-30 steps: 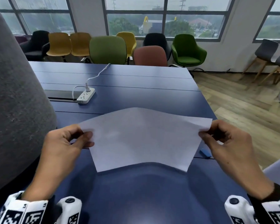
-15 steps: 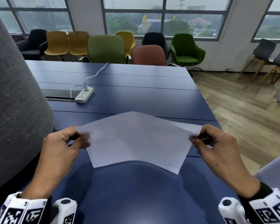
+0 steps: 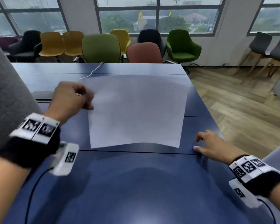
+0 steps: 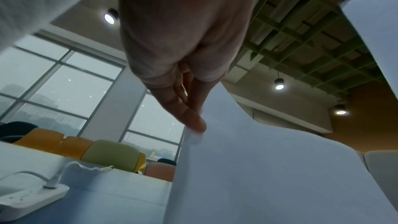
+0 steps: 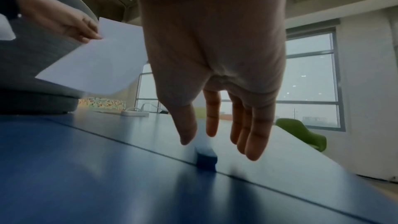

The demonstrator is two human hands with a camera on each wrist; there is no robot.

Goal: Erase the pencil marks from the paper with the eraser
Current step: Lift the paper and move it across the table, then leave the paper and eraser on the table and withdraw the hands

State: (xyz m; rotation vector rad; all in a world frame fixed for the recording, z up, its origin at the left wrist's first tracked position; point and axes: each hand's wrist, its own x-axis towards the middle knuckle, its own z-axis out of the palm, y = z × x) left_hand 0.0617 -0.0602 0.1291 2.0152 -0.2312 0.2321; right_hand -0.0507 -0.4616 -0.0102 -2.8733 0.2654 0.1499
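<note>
My left hand [image 3: 88, 101] pinches the left edge of the white paper [image 3: 136, 110] and holds it above the blue table [image 3: 136, 183]. The sheet hangs curved, and I see no pencil marks on it. The left wrist view shows the thumb and fingers [image 4: 194, 122] clamped on the paper [image 4: 269, 176]. My right hand [image 3: 196, 143] is off the paper, low over the table at the right, fingers loosely spread. In the right wrist view it [image 5: 198, 138] hovers just above a small dark blue eraser [image 5: 206, 160] on a table seam. In the head view the hand hides the eraser.
A white power strip [image 4: 28, 198] with its cable lies on the table beyond my left hand. A big grey padded shape [image 3: 6, 94] stands at the left. Coloured chairs [image 3: 100, 47] line the far side. The table's right edge [image 3: 217, 126] runs close to my right hand.
My right hand let go of the paper and dropped to the table at the right. My left hand alone lifted the sheet up and away.
</note>
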